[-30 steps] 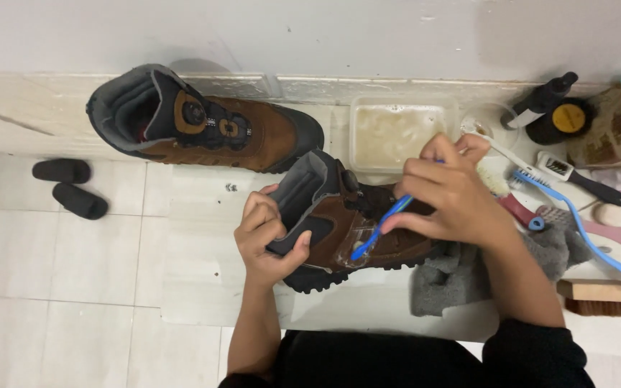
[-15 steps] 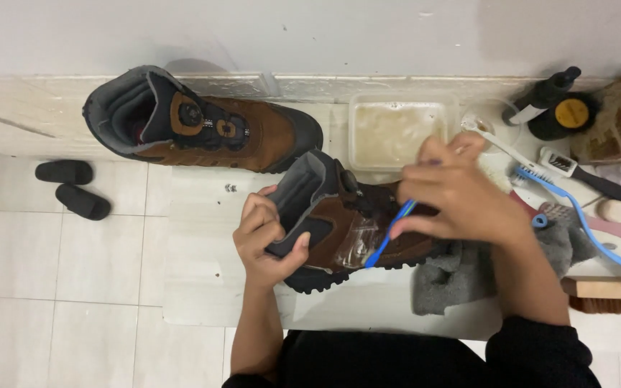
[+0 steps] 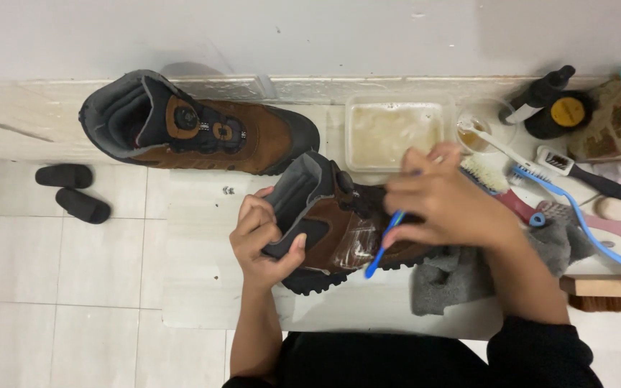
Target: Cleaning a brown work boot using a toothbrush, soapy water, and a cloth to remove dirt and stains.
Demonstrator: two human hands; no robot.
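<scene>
From my feed, the brown boot (image 3: 332, 223) being worked on sits dead centre, lying on its side on a pale mat (image 3: 203, 287) on the tiled floor. The left hand (image 3: 264, 241) is clamped around the boot's grey padded collar at about 9 o'clock from the boot's middle, fingers curled over the top edge and thumb pressing underneath. The right hand (image 3: 443, 201) is closed around a blue-handled brush (image 3: 382, 244), and the handle tip pokes out toward 7 o'clock below the fist. That hand sits right over the toe half of the boot, so I can't see the bristle end or whether it's actually touching the leather. The two hands are apart, one at each end of the boot.

The second boot (image 3: 203, 129) stands at 11 o'clock, well apart, up against the wall with its opening facing left. At 12 o'clock there's a clear plastic tub (image 3: 397, 133) of murky water, just above the right hand. A crumpled grey cloth (image 3: 461, 276) lies at 4 o'clock, tucked under the right forearm and touching the boot's sole. Over at 3 o'clock is a jumble of brushes, including a long blue brush (image 3: 583, 215) and a wooden-backed brush (image 3: 601, 287). Two black insoles or pads (image 3: 73, 190) lie way off at 9 o'clock.
</scene>
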